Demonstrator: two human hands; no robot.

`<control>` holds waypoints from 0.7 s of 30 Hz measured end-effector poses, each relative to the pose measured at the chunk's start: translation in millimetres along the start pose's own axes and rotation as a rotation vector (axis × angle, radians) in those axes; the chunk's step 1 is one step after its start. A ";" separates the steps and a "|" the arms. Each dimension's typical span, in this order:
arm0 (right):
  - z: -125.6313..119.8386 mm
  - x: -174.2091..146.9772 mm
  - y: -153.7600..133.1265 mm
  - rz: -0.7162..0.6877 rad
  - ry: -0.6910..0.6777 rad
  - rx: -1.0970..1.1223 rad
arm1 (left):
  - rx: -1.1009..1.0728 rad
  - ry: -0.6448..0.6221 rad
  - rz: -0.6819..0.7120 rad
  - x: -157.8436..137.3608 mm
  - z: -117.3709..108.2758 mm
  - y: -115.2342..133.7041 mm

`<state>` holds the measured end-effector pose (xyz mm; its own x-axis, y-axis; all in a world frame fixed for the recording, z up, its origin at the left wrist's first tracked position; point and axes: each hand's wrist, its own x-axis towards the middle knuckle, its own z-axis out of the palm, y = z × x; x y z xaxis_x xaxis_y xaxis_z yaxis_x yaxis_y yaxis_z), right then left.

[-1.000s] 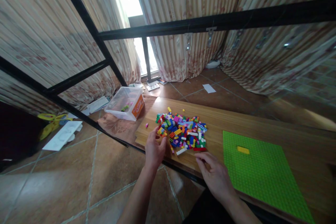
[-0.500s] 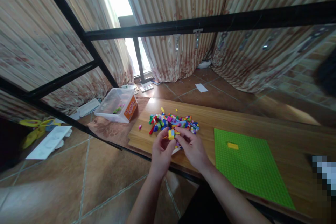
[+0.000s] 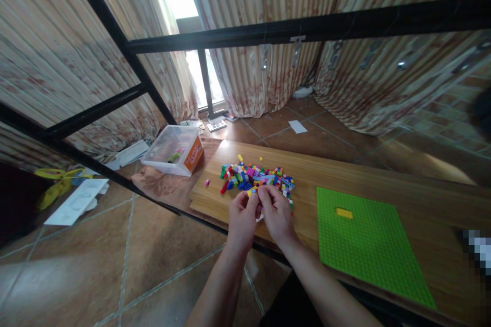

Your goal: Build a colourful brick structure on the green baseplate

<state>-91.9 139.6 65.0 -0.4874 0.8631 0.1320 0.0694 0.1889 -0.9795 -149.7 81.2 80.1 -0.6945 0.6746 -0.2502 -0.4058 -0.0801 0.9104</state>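
Note:
Between the fingertips of both hands is a small yellow and light-blue toy brick piece (image 3: 251,192), mostly covered by the fingers. My left hand (image 3: 243,214) is closed on its left side. My right hand (image 3: 275,212) pinches it from the right, its fingers close against the left thumb. Just beyond the hands lies a loose heap of mixed-colour toy bricks (image 3: 245,176). To the right, a green studded baseplate (image 3: 368,250) lies flat, bearing a yellow brick (image 3: 344,213) near its far left part.
A clear plastic box (image 3: 163,156) with an orange label and a few bricks inside stands left of the wooden board (image 3: 307,163). A lone pink brick (image 3: 207,182) lies near the board's left end. Black metal bars (image 3: 230,38) cross beyond the board, before curtains.
My hands have drawn closer together, and the fingers now cover more of the yellow and light-blue piece. The view has shifted slightly.

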 end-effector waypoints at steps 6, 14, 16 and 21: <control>6.6 1.5 5.3 0.023 0.065 -0.008 | -0.018 0.051 0.000 1.4 3.6 0.1; 9.3 4.4 9.0 0.130 0.133 0.130 | -0.057 0.011 -0.031 0.0 3.6 1.6; 9.4 6.0 8.2 0.278 0.112 0.323 | -0.083 -0.015 -0.050 -0.7 2.1 2.3; 6.8 6.9 -2.0 0.558 0.061 0.656 | -0.015 -0.046 -0.031 -5.9 2.4 7.9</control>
<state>-101.4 142.0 66.8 -0.4828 0.7762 -0.4054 -0.2412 -0.5630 -0.7905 -147.4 78.3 89.6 -0.6535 0.7098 -0.2629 -0.4362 -0.0694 0.8972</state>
